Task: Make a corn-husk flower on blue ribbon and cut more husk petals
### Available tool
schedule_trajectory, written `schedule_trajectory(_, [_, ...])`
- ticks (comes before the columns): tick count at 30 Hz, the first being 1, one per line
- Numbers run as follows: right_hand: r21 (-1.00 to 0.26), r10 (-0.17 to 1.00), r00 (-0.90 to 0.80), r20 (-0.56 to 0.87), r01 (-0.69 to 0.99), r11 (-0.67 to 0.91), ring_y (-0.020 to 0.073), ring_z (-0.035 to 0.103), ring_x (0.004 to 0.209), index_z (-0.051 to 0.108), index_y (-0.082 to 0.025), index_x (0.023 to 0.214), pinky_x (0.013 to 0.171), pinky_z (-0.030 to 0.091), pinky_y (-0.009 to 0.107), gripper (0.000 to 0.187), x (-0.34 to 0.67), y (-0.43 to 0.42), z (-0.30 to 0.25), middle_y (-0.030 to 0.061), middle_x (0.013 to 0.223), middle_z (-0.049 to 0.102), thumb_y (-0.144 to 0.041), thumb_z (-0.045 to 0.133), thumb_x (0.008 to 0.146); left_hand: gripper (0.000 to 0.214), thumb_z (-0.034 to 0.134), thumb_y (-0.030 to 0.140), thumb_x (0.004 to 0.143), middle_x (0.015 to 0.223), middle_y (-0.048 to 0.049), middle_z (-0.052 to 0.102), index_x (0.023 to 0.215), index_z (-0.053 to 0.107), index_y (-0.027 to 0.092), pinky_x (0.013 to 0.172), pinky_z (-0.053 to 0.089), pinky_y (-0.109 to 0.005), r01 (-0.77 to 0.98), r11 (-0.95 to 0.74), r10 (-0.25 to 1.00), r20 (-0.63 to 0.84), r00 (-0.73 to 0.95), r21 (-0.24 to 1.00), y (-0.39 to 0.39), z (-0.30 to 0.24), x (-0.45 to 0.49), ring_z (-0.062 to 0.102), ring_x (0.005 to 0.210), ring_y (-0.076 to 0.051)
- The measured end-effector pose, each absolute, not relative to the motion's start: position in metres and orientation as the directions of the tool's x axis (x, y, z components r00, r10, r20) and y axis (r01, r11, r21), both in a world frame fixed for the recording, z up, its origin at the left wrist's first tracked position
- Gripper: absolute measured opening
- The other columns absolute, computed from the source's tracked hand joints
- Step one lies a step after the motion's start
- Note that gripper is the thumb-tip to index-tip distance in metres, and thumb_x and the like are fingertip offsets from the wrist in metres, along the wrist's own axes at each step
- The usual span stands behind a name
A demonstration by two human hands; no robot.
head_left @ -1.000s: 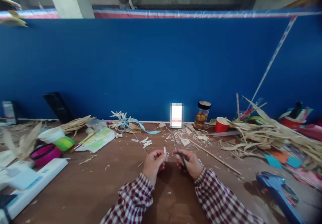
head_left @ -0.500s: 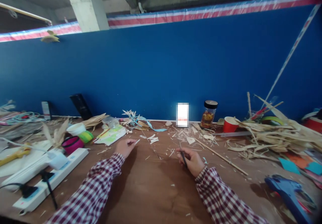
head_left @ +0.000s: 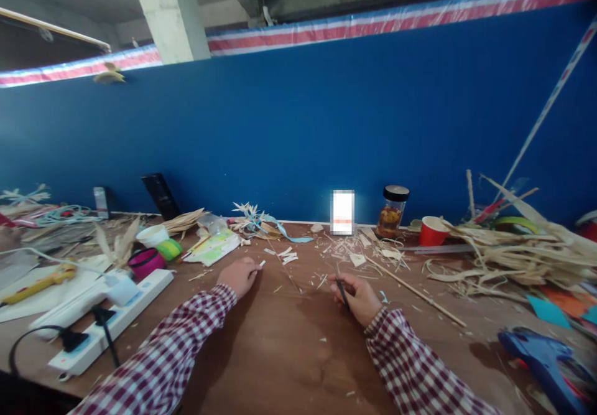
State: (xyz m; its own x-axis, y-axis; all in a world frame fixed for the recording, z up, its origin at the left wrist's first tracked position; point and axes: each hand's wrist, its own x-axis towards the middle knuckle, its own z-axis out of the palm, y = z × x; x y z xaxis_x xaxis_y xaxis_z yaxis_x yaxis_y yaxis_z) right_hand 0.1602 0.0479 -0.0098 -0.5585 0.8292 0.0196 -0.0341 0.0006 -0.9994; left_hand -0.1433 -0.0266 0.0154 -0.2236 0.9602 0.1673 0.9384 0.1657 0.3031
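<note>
My left hand is low over the brown table, its thumb and fingertips pinched on a small white strip. More short white strips lie just beyond it. To the right, my right hand grips slim black tweezers, their thin tip pointing away from me. Pale shavings are scattered past that hand, and a thin wooden stick lies to its right.
At left lie a white power strip, a pink cup and a yellow glue gun. A lidded jar, red paper cup, dried husks and blue glue gun are at right. A blue partition stands behind.
The view has swung slightly left. My left hand still pinches the white strip, now lower at the table. My right hand keeps its hold on the tweezers. A blurred red-sleeved shape appears at far left.
</note>
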Motion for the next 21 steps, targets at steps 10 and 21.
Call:
schedule_trajectory(10, [-1.000,0.828,-0.561,0.006,-0.004,0.005,0.0100,0.046,0.045,0.058,-0.015,0.094,0.045,0.035,0.023,0.036,0.161,0.048,-0.007,-0.0048,0.050,0.051,-0.037,0.062,0.065,0.032,0.042,0.018,0.077,0.113,-0.0109,0.059,0.099,0.065,0.016,0.095,0.032,-0.036,0.973,0.166,0.945,0.256,-0.204,0.161,0.000,0.020,-0.148,0.049,0.106,-0.023])
schedule_trajectory(21, [-0.998,0.829,-0.559,0.022,0.035,0.050,0.0108,0.046,0.046,0.058,-0.016,0.095,0.045,0.037,0.023,0.037,0.161,0.050,-0.010,-0.0040,0.052,0.051,-0.041,0.059,0.067,0.015,0.055,0.023,0.070,0.078,-0.0063,0.069,0.072,0.070,0.024,0.098,0.012,-0.050,0.993,0.047,0.967,0.245,-0.072,0.107,0.037,0.038,-0.081,0.053,0.091,-0.026])
